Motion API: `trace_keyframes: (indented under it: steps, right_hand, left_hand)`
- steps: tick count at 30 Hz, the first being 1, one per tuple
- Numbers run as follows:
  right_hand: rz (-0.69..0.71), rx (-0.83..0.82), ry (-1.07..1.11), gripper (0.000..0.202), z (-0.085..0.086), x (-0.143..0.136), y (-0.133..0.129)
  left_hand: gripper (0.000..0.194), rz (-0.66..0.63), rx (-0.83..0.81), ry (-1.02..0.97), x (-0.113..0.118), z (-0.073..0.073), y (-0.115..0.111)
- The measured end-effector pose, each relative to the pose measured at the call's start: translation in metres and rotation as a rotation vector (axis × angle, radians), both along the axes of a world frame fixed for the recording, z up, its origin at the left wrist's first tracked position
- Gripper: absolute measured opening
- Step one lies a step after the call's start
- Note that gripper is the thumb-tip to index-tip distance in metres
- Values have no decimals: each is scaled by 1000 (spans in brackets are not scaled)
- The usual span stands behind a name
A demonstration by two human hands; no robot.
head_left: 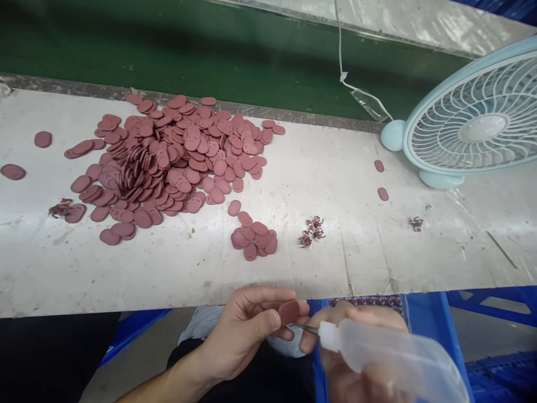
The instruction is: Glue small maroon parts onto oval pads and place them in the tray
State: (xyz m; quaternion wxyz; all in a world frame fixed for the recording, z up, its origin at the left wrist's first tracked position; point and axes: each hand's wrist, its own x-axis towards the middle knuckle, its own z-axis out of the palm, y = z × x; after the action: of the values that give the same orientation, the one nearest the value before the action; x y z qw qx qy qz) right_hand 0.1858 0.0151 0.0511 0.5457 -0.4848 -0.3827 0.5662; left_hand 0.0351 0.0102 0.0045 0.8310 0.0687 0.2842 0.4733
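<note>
Disc (289, 312) just off the near edge of the bench (168, 274), pinched by your left hand (241, 331) between thumb and fingers, long axis slanting up to the right, face uncovered, likely to suit the nozzle (309, 329)! Your right hand (333, 366) wraps the bottle (394, 352), tip pointing left at the disc's lower edge, while a pile of ovals (180, 151) spreads beyond.

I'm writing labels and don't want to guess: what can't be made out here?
In the head view:
Reddish-brown oval piece in the left hand: far face turned away.
Translucent white plastic bottle: base cut off by bottom edge.
Right hand: partly hidden behind the bottle.
Blue plastic crate: contents partly covered by right hand.
Pale-blue round fan: cut off by right edge.
Dark-brown clumps: too small to identify.
</note>
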Motion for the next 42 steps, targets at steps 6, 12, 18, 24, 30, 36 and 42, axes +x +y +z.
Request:
trace_keyframes:
  steps: [6, 12, 18, 24, 30, 36, 42]
  right_hand:
    - [-29, -286, 1016, 30, -23, 61, 47]
    - [180, -558, 1651, 30, -76, 122, 99]
    - [163, -418, 1581, 29, -57, 111, 88]
    - [65, 74, -462, 13, -31, 55, 63]
    - [162, 134, -1044, 20, -41, 26, 85]
    - [282, 137, -1241, 22, -36, 15, 87]
    - [350, 36, -957, 8, -15, 19, 74]
  left_hand:
    - [24, -4, 7, -86, -5, 0, 1]
    - [22, -3, -17, -131, -6, 1, 1]
    - [26, 32, -47, -88, -15, 2, -1]
    - [28, 44, -80, -36, -28, -3, -2]
    - [27, 53, -113, -2, -29, -3, -4]
    - [25, 93, -97, 27, -29, -3, -2]
    - [24, 128, 3, 151, -28, -2, 0]
